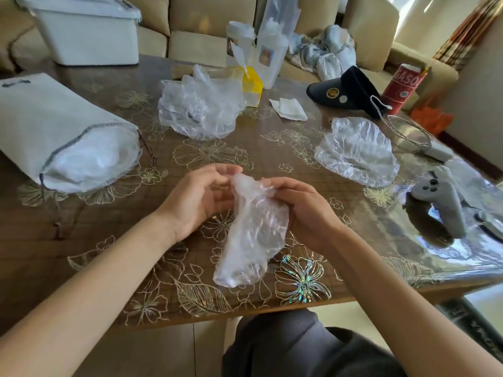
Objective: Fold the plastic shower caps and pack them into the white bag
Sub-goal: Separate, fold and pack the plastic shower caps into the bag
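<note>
The left hand [196,202] and right hand [307,213] pinch the top of a half-folded cap [253,232] over the worktop [81,227]; the bag [62,126] seems to hold some already, while a heap [198,110] and a loose cap [356,151] wait.

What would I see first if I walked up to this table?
First, the left hand and the right hand holding a crumpled clear shower cap above the near middle of the flower-patterned table. Next, the white bag lying on its side at the left, mouth open. Farther back sit a heap of caps in the middle and a spread-out cap at the right.
</note>
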A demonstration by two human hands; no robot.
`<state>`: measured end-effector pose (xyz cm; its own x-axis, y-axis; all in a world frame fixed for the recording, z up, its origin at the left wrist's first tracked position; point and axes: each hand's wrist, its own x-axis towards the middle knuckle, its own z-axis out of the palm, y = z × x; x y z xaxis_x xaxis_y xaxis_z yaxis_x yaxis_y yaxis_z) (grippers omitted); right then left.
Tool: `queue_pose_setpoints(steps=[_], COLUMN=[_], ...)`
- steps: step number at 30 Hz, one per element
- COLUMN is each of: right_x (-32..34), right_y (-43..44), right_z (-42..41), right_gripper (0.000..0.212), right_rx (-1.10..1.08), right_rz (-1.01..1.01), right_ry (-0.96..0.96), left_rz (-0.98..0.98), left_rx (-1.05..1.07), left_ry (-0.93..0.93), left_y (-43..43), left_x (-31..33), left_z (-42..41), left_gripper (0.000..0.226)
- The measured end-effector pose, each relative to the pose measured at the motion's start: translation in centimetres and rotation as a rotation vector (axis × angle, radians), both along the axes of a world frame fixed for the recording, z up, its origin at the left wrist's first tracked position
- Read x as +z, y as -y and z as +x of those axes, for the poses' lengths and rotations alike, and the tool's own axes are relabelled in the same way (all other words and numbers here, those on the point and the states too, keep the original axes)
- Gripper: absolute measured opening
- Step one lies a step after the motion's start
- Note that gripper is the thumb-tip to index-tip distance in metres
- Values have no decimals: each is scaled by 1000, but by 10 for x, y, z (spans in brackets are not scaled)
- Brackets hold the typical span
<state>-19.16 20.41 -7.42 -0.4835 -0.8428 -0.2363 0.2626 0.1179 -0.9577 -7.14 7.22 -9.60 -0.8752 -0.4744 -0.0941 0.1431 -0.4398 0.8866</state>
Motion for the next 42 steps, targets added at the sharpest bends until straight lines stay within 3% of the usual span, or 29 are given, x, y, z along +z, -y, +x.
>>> queue_pose_setpoints(steps=[2,4,6,9,12,14,17,20,24,28,30,35,39,42], right_x=[1,3,4,5,12,15,3,-7,-11,-11,-7,-3,-4,-7], right_y=[-1,-3,-3,-2,-8,-14,-12,-5,-1,-3,-3,0,0,0], right_z=[0,0,3,7,5,8,27,34,32,36,33,30,31,33], right_gripper=[50,47,47,48,43,58,79,68,23,39,41,31,39,33], right_rx=[-7,-15,-13,15,35,-26,154,282,229,191,154,29,-17,-50], right_rz=[10,-14,-45,-58,-61,-54,-60,-120,-210,45,151,319,345,330], right_ry=[-128,-290,-429,-503,-561,-952,-1683,-1901,-1796,-1222,-991,-973,-1013,-1101], left_rz=[120,101,29,-16,6,15,-12,-43,-57,-127,-144,-153,-216,-280], left_rx=[-161,-318,-393,-340,-238,-188,-175,-93,9,27,5,-130,-258,-267], left_ry=[34,91,122,163,176,162,112,146,167,180,167,127,122,130], left_y=[2,0,-3,-4,-1,1,5,4,2,4,5,0,1,-1], left_x=[-1,0,1,0,0,1,4,7,7,4,2,7,8,7], left_z=[4,6,7,8,7,8,12,13,13,11,10,12,15,16], left_gripper=[39,56,43,15,14,18,19,10,9,4,13,20,57,58])
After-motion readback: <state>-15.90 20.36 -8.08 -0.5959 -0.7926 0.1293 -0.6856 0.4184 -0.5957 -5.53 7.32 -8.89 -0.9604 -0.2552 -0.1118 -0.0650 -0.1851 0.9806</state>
